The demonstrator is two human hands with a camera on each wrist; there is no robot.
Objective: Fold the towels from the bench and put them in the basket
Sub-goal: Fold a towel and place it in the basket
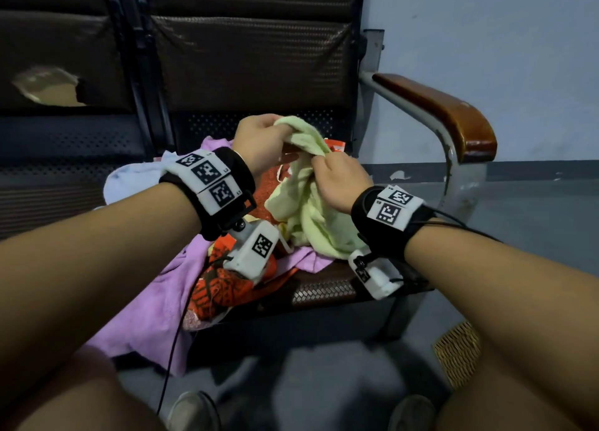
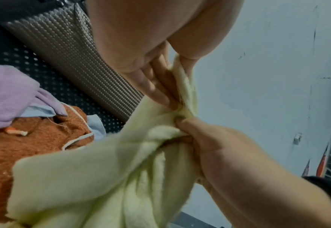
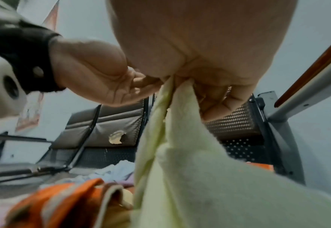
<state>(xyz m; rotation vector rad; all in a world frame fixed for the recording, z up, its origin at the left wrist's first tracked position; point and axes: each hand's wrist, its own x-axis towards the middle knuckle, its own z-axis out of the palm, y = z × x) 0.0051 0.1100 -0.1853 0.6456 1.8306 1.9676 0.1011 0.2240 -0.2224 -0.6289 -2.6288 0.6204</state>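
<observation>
**Both hands on the pale green towel above the bench pile**

Landmark: bench (image 1: 324, 289).

- Pale green towel (image 1: 304, 210) held up over the bench seat, its lower part draping onto the heap of other towels there.
- Left hand (image 1: 259, 139): fingers curled round the towel's upper edge, gripping it; the left wrist view shows the cloth pinched between the fingers (image 2: 160, 92).
- Right hand (image 1: 340, 181): just beside the left, nearer the bench's front edge, thumb and fingers clamped on a bunched fold.
- On the bench seat under the green towel: orange patterned towel (image 1: 223, 288), purple towel (image 1: 155, 301) spilling over the front edge, light blue towel (image 1: 129, 181) toward the backrest.
- Wicker basket (image 1: 457, 353) on the floor, below the bench's armrest (image 1: 447, 113) end, only partly in view.
</observation>
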